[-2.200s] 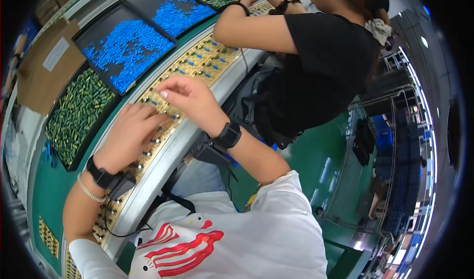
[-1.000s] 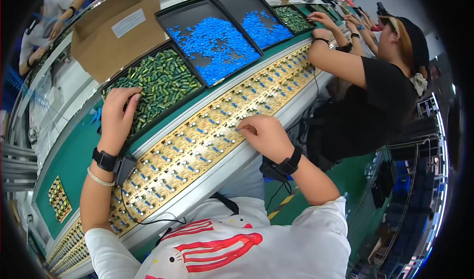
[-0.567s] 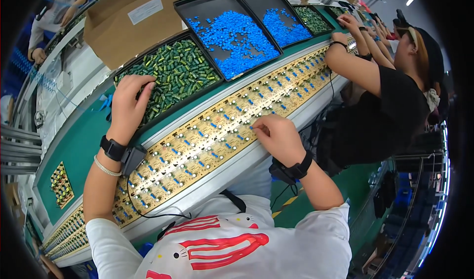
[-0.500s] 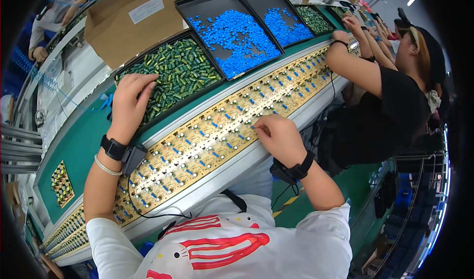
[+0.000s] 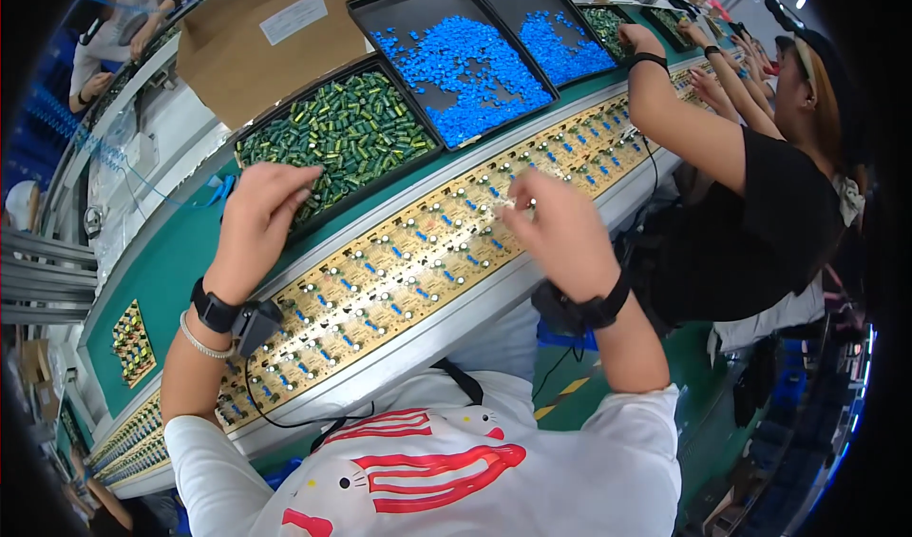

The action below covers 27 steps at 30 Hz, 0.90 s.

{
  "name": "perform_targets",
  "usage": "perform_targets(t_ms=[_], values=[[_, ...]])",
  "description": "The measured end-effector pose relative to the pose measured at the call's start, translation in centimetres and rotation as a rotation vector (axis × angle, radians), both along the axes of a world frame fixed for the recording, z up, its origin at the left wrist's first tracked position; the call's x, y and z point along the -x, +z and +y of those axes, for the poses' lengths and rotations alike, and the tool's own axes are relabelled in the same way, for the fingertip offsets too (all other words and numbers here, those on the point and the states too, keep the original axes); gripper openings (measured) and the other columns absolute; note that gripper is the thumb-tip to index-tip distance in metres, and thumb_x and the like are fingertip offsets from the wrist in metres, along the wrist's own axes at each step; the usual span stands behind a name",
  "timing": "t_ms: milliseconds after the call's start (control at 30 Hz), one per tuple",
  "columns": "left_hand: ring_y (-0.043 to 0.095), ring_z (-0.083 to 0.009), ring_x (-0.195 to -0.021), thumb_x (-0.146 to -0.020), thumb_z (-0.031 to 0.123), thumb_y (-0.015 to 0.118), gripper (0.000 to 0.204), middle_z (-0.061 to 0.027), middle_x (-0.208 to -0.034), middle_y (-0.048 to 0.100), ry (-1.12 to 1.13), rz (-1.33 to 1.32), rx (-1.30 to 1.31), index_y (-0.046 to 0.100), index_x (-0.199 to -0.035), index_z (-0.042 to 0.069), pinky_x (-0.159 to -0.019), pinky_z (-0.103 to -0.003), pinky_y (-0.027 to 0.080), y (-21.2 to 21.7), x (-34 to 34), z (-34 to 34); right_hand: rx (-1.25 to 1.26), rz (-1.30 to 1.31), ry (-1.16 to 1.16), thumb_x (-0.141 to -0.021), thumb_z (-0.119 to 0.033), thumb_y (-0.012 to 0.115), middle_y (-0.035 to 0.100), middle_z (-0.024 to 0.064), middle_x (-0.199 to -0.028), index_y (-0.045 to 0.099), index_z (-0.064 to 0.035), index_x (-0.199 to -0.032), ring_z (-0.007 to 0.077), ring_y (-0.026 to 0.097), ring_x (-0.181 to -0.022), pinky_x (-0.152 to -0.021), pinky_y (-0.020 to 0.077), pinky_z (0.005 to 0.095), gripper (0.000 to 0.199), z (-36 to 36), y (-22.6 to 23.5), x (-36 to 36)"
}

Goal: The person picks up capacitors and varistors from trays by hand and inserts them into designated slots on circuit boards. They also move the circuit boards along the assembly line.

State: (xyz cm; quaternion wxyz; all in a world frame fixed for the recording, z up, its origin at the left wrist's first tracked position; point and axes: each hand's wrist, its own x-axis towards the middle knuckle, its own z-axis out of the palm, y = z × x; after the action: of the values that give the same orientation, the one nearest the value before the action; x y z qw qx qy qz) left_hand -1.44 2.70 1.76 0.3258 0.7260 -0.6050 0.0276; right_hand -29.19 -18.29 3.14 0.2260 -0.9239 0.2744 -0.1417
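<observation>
My left hand (image 5: 255,212) hovers at the near left edge of a black tray of small green cylindrical components (image 5: 366,119). Its fingers are curled with the thumb close by, and anything between the tips is too small to make out. My right hand (image 5: 565,228) is raised over a long row of tan circuit boards (image 5: 380,266). Its thumb and fingers are bent and blurred, so I cannot tell whether they hold anything. The boards carry small blue parts and round, white-topped ones.
Two black trays with small blue parts (image 5: 465,67) (image 5: 560,47) stand beyond the boards. A cardboard box (image 5: 218,71) is behind the green components. At left, a separate populated board (image 5: 133,342) lies on the green surface. On the right, a co-worker in black (image 5: 703,223) reaches across the line.
My right hand has lifted away from the boards and moved up and right. My left hand has shifted slightly down at the tray's edge. The co-worker's near hand has moved to a far green-component tray.
</observation>
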Motion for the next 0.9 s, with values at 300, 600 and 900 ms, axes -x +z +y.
perform_targets(t_ms=[300,600,900], values=[[0.056,-0.0243,-0.096,-0.094,0.001,0.058,0.026,-0.0092,-0.098,0.059,-0.165,0.311,-0.154,0.069,-0.118,0.003,-0.087,-0.035,0.045,2.0,5.2,-1.4,0.14,-0.173,0.421,-0.085,-0.021,0.071,0.067,0.0154,-0.096,0.068,-0.0037,-0.095,0.036,0.064,-0.099,-0.087,0.0519,0.0467,0.02,-0.2,-2.7,-15.1],[0.06,-0.0233,-0.102,-0.093,0.002,0.065,0.022,-0.0091,-0.102,0.067,-0.048,0.548,-0.254,0.071,-0.114,0.002,-0.092,-0.034,0.046,1.2,5.6,-0.3,0.17,-0.098,0.493,-0.081,-0.011,0.066,0.072,0.0165,-0.092,0.074,-0.0067,-0.086,0.0365,0.07,-0.092,-0.082,0.0563,0.0486,0.01,-0.4,-4.2,-19.0],[0.06,-0.0248,-0.103,-0.092,0.007,0.065,0.019,-0.0106,-0.108,0.07,-0.15,0.296,-0.233,0.073,-0.11,0.004,-0.094,-0.037,0.047,1.2,7.7,-4.1,0.028,-0.579,0.379,-0.087,-0.015,0.067,0.068,0.0128,-0.095,0.066,-0.0041,-0.095,0.0355,0.063,-0.093,-0.084,0.0507,0.0426,0.014,-3.8,-2.8,-13.7]])
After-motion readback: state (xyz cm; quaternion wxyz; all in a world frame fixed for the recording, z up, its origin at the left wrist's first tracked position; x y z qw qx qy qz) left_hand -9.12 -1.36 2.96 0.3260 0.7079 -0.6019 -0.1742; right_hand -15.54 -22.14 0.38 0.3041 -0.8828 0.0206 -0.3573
